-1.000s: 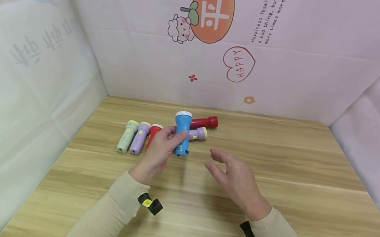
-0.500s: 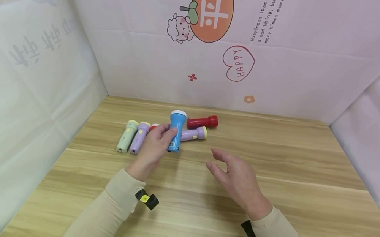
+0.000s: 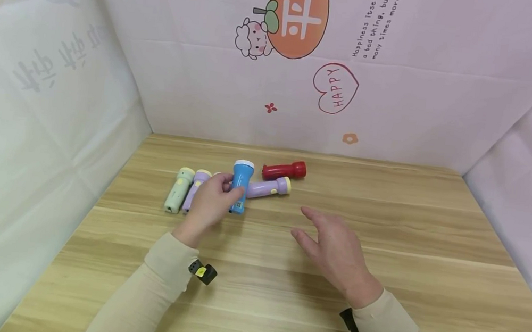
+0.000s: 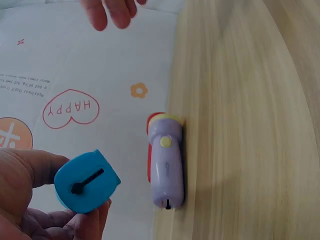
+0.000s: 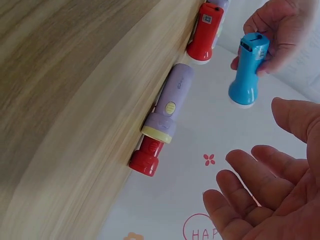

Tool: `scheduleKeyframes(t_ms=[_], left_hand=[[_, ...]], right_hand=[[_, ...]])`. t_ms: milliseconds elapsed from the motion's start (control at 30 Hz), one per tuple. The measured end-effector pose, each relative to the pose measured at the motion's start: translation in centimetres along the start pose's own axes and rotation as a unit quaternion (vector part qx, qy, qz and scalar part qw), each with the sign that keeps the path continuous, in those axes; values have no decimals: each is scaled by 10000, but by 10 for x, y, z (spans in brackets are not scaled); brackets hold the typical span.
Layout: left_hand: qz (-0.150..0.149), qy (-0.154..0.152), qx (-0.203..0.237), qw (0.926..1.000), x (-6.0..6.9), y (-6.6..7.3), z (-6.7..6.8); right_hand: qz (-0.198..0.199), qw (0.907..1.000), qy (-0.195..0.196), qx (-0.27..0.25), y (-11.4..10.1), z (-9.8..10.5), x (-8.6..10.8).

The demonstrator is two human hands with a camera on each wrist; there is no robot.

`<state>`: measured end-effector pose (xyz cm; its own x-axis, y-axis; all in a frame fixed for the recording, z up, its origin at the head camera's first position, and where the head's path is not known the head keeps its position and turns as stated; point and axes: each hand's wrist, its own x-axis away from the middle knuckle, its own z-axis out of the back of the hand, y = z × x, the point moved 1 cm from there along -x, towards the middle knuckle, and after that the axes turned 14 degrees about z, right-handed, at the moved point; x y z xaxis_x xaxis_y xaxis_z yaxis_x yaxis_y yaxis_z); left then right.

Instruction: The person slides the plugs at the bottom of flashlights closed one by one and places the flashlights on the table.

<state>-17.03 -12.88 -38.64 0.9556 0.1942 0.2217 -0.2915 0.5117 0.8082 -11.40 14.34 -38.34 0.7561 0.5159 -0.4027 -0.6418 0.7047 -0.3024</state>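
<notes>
My left hand (image 3: 208, 201) grips a blue flashlight (image 3: 242, 176) with a white rim, lens end away from me, thumb across its body. In the left wrist view the tail of this blue flashlight (image 4: 87, 182) faces the camera. My right hand (image 3: 334, 253) hovers over the table, holding nothing, its fingers relaxed and apart. Just right of the blue flashlight lies a purple flashlight (image 3: 267, 188) with a yellow rim, and behind it a red flashlight (image 3: 284, 171). Another red flashlight (image 5: 204, 32), mostly hidden by my left hand in the head view, shows in the right wrist view.
At the left, a pale green flashlight (image 3: 178, 191) and a second purple flashlight (image 3: 199, 183) lie side by side, partly behind my left hand. The wooden table (image 3: 387, 209) meets a printed cloth (image 3: 197, 84) at the back, with cloth at both sides too.
My left hand has carried the blue flashlight leftward and slightly lower, uncovering more of the lying purple and red flashlights. My right hand has barely moved.
</notes>
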Motion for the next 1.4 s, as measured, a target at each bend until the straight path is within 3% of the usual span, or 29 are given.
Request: scheduleKeyframes(t_ms=[100,200,367,500,933,1400], left_hand=[[-238,306,-701,9968,-2,-2,0],[-434,672,-1302,9883,-2,-2,-1],[-658,1285,-2147,9659,-5,-4,-6],[-727,1478,-2693,9489,-7,-7,-12],[-1172,1718,-3297,9209,-10,-11,-25],[-1133,1800,-3608,9081,-13,-15,-32]], right_hand=[[19,10000,-14,55,1,0,0],[23,10000,-30,92,1,-1,1],[14,9999,-52,95,2,-1,1],[14,10000,-72,55,1,-1,3],[-30,9999,-98,72,2,-2,3],[-24,9999,-136,73,2,-2,4]])
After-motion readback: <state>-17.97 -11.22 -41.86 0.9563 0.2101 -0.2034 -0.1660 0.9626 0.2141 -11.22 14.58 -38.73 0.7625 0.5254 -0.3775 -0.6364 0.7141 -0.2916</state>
